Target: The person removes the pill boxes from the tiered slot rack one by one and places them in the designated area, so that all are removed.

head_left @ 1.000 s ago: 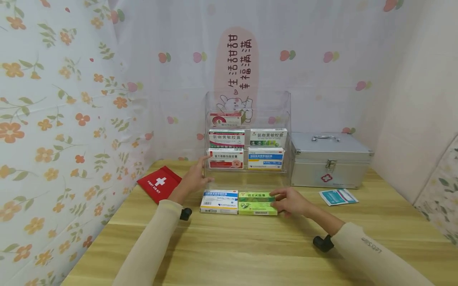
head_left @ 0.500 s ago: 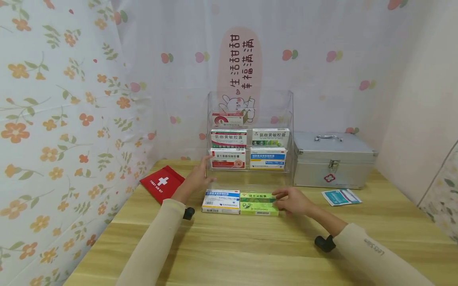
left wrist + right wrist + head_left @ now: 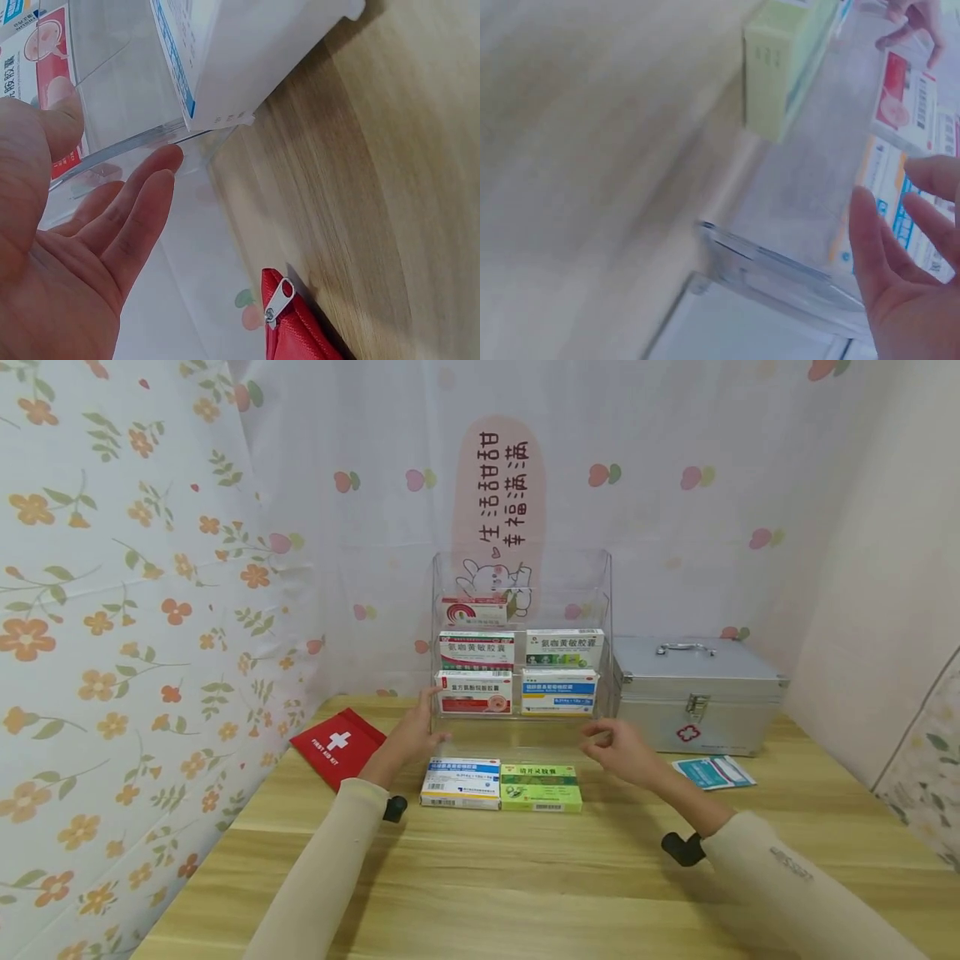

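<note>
Left hand [image 3: 405, 739]: at the left side edge of the clear rack [image 3: 517, 732], thumb against its front by the red-and-white box [image 3: 475, 693]; remaining fingers extended, slightly bent, outside the edge. Right hand [image 3: 618, 750]: raised at the rack's lower right, holding nothing; fingers loosely bent, gap between thumb and fingertips in the right wrist view.

Rack stands on the bench [image 3: 495, 885] against the patterned curtain [image 3: 660, 552]. Green box [image 3: 542, 787] and white-blue box [image 3: 460, 783] sit side by side at its foot, just below the right hand's level; cannot tell whether they are inside a bottom tier. Red-and-white box shares its tier with a blue-banded box [image 3: 559, 693]; further boxes above.

Left of rack: red pouch [image 3: 337, 747]. Right: silver case [image 3: 690, 710], teal packet [image 3: 712, 772] before it.
</note>
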Tool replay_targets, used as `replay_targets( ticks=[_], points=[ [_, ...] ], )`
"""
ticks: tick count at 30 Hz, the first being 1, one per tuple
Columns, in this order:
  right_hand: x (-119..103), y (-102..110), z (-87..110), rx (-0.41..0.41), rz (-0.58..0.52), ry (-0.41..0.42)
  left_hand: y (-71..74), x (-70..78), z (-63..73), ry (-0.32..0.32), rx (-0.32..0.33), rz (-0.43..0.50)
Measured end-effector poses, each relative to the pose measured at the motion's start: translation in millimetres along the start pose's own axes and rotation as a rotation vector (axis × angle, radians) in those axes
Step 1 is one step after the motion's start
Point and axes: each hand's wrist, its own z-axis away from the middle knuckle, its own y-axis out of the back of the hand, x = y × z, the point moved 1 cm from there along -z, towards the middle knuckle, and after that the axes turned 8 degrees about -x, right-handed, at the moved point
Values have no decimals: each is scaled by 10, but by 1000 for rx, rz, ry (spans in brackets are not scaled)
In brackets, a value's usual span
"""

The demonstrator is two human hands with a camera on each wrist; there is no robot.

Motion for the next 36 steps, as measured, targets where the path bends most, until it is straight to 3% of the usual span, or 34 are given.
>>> replay_targets(
  ticks=[6, 11, 25, 36],
  points=[
    [-134, 63, -133, 178, 235, 130, -11, 6, -16, 16, -1, -4],
    [-203, 81, -225, 240, 296, 154, -25, 3, -19, 15, 7, 3],
    [-181, 204, -441, 302, 408, 194, -20, 12, -16, 21, 1, 12],
    [-174, 281, -566, 210, 505, 66, -27, 15, 1, 19, 15, 18]
  ],
)
